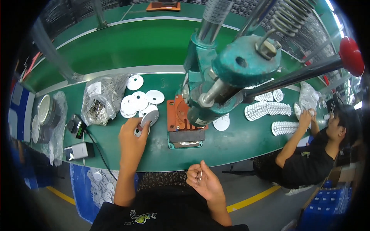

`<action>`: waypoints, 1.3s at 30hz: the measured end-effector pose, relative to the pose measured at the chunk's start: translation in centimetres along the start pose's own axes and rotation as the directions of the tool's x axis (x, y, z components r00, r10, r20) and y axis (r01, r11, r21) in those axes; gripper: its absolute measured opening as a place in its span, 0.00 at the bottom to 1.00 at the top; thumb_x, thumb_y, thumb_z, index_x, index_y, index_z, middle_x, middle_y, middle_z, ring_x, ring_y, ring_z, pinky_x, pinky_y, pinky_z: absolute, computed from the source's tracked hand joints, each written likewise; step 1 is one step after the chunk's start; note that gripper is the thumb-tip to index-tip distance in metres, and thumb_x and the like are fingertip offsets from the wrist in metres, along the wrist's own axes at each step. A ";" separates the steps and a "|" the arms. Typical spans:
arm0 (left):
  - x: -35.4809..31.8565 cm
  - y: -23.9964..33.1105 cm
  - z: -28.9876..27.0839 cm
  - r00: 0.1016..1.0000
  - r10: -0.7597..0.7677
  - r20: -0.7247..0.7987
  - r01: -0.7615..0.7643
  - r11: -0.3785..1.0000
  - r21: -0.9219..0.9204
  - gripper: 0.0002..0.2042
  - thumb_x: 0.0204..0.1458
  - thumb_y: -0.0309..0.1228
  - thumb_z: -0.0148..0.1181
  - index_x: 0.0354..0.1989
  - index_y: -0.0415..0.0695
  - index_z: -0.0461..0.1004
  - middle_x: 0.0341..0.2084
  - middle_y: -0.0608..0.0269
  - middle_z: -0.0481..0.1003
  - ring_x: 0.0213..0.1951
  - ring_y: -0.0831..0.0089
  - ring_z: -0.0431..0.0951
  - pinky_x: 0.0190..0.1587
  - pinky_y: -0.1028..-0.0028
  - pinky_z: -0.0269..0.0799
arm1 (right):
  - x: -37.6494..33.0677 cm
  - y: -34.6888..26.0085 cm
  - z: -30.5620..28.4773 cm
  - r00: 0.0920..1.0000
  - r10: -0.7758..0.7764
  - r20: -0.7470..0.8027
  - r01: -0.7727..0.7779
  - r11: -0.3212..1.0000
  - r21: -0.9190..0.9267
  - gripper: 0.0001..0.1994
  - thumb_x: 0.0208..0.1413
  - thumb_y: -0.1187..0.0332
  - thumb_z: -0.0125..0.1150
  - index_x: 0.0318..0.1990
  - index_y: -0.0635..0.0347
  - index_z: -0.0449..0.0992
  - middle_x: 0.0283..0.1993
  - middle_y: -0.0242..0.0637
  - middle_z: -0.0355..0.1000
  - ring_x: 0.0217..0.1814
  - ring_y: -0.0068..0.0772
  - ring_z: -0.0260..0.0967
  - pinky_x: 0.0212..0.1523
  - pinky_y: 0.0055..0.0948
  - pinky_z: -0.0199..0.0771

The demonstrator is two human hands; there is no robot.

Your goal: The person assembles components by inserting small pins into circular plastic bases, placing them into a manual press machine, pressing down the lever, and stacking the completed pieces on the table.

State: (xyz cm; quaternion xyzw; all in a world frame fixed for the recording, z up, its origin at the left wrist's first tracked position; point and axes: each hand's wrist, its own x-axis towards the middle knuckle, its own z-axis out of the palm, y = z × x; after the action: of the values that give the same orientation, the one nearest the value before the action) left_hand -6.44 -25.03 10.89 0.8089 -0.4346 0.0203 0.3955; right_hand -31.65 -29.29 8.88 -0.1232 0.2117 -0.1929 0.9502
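My left hand [132, 135] pinches a thin round metal disc [152, 117] by its edge, tilted, beside a loose pile of white discs [137, 101]. Closed around a few thin metal pins [200, 175], my right hand [208, 184] is held in front of the bench's near edge, palm partly up. Between and beyond my hands stands a green hand press [246, 59]. Under its ram is an orange fixture [178, 109] on a dark metal base. One white disc [221, 122] lies just right of the fixture.
The press lever with its red knob [351, 57] reaches far right. Rows of stacked discs [267, 110] lie right, near a co-worker's hands [307, 115]. At left are a plastic bag of metal parts [101, 104], a white box-shaped device [79, 151] and a cable; below, a blue bin [79, 192] of discs.
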 end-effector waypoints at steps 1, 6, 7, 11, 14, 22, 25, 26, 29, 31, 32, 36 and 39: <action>-0.1 0.3 -0.5 0.995 -0.096 0.010 0.097 0.986 -0.138 0.07 0.49 0.27 0.64 0.33 0.37 0.75 0.25 0.58 0.72 0.26 0.67 0.69 0.31 0.71 0.62 | 0.2 0.2 0.2 0.998 0.009 -0.062 -0.008 1.000 0.022 0.21 0.69 0.56 0.39 0.43 0.65 0.73 0.29 0.31 0.58 0.27 0.24 0.52 0.26 0.21 0.52; -2.7 -0.5 -2.1 0.954 -0.231 0.194 0.301 0.712 -0.635 0.05 0.51 0.22 0.63 0.33 0.35 0.73 0.28 0.66 0.72 0.30 0.81 0.70 0.34 0.80 0.65 | 1.1 0.1 2.0 0.994 0.034 -0.108 -0.019 0.991 0.131 0.17 0.69 0.57 0.42 0.37 0.62 0.70 0.26 0.23 0.51 0.23 0.16 0.47 0.21 0.17 0.47; -3.3 -0.6 -2.1 0.951 -0.210 0.227 0.308 0.713 -0.630 0.05 0.51 0.22 0.63 0.33 0.35 0.73 0.28 0.66 0.72 0.30 0.81 0.70 0.34 0.80 0.65 | 1.3 0.0 2.2 0.993 0.007 -0.114 0.009 0.991 0.131 0.16 0.68 0.57 0.44 0.38 0.60 0.70 0.25 0.21 0.51 0.22 0.14 0.45 0.20 0.16 0.45; -5.3 0.4 -2.3 0.845 -0.139 0.516 0.500 0.549 -0.670 0.06 0.51 0.20 0.63 0.35 0.35 0.73 0.32 0.64 0.73 0.38 0.78 0.72 0.45 0.77 0.66 | 1.5 0.8 2.2 0.975 -0.107 -0.193 0.106 0.994 -0.016 0.14 0.68 0.58 0.46 0.38 0.60 0.70 0.23 0.21 0.51 0.19 0.13 0.43 0.19 0.16 0.43; -5.8 0.8 -1.7 0.772 -0.089 0.630 0.575 0.520 -0.631 0.07 0.53 0.23 0.63 0.37 0.35 0.73 0.32 0.63 0.76 0.37 0.79 0.75 0.41 0.79 0.70 | 1.1 1.9 1.7 0.961 -0.199 -0.192 0.196 0.980 -0.036 0.14 0.67 0.60 0.48 0.36 0.63 0.72 0.23 0.22 0.56 0.17 0.11 0.43 0.17 0.16 0.42; -6.0 0.1 -0.2 0.705 0.006 0.709 0.577 0.576 -0.579 0.07 0.55 0.25 0.61 0.39 0.35 0.73 0.32 0.64 0.77 0.33 0.82 0.75 0.35 0.82 0.72 | -0.8 4.2 1.5 0.911 -0.305 -0.279 0.263 0.949 -0.176 0.15 0.65 0.66 0.51 0.51 0.69 0.74 0.27 0.26 0.62 0.20 0.11 0.47 0.19 0.14 0.46; -5.8 0.1 -0.1 0.695 0.000 0.719 0.600 0.552 -0.579 0.07 0.56 0.25 0.61 0.39 0.35 0.73 0.31 0.64 0.77 0.32 0.83 0.75 0.34 0.82 0.72 | -1.6 4.5 1.5 0.898 -0.309 -0.314 0.259 0.947 -0.191 0.15 0.65 0.67 0.50 0.53 0.69 0.72 0.28 0.26 0.62 0.21 0.11 0.47 0.20 0.14 0.46; -5.8 0.0 -0.1 0.686 -0.005 0.727 0.607 0.556 -0.568 0.07 0.56 0.25 0.61 0.39 0.35 0.73 0.31 0.65 0.77 0.32 0.83 0.74 0.34 0.82 0.71 | -1.7 4.6 1.3 0.896 -0.304 -0.324 0.260 0.950 -0.173 0.15 0.66 0.68 0.49 0.53 0.69 0.72 0.26 0.25 0.59 0.22 0.11 0.47 0.20 0.14 0.46; -5.6 0.6 0.1 0.677 -0.024 0.736 0.613 0.571 -0.546 0.07 0.56 0.26 0.61 0.39 0.35 0.72 0.31 0.65 0.77 0.31 0.84 0.74 0.34 0.83 0.71 | -1.9 5.2 0.9 0.846 -0.344 -0.406 0.279 0.936 -0.213 0.13 0.67 0.68 0.47 0.50 0.69 0.72 0.27 0.24 0.58 0.22 0.11 0.46 0.21 0.15 0.47; -5.6 0.7 0.1 0.678 -0.045 0.734 0.613 0.586 -0.530 0.07 0.56 0.26 0.61 0.39 0.35 0.72 0.31 0.65 0.77 0.31 0.84 0.74 0.34 0.83 0.71 | -1.7 5.4 0.6 0.832 -0.355 -0.427 0.263 0.929 -0.260 0.13 0.67 0.68 0.47 0.48 0.68 0.72 0.26 0.24 0.57 0.22 0.12 0.46 0.21 0.15 0.47; -5.7 0.6 0.2 0.675 -0.049 0.736 0.604 0.610 -0.513 0.07 0.56 0.26 0.61 0.39 0.35 0.72 0.31 0.65 0.77 0.31 0.84 0.74 0.34 0.83 0.71 | -1.7 5.4 0.4 0.807 -0.382 -0.450 0.257 0.914 -0.314 0.12 0.67 0.68 0.46 0.47 0.68 0.73 0.26 0.24 0.57 0.22 0.12 0.46 0.22 0.15 0.48; -5.9 0.9 0.7 0.705 -0.082 0.705 0.594 0.610 -0.524 0.08 0.56 0.26 0.61 0.39 0.36 0.72 0.31 0.65 0.77 0.29 0.84 0.73 0.33 0.83 0.70 | -2.9 4.7 -1.2 0.887 -0.291 -0.358 0.190 0.938 -0.289 0.10 0.65 0.70 0.49 0.44 0.67 0.73 0.27 0.25 0.60 0.22 0.13 0.48 0.22 0.16 0.48; -6.2 0.7 0.7 0.726 -0.121 0.677 0.589 0.616 -0.523 0.08 0.55 0.27 0.61 0.39 0.36 0.72 0.30 0.67 0.76 0.27 0.85 0.73 0.31 0.84 0.69 | -4.1 3.4 -2.0 0.902 -0.255 -0.347 0.100 0.908 -0.406 0.08 0.63 0.73 0.52 0.44 0.67 0.73 0.28 0.28 0.65 0.21 0.12 0.51 0.22 0.16 0.49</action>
State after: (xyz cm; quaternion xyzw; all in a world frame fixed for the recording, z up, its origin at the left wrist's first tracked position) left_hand -10.96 -21.46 8.50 0.6294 -0.3262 -0.4794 0.5174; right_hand -34.91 -24.83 7.53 -0.2818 0.4186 -0.2567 0.8243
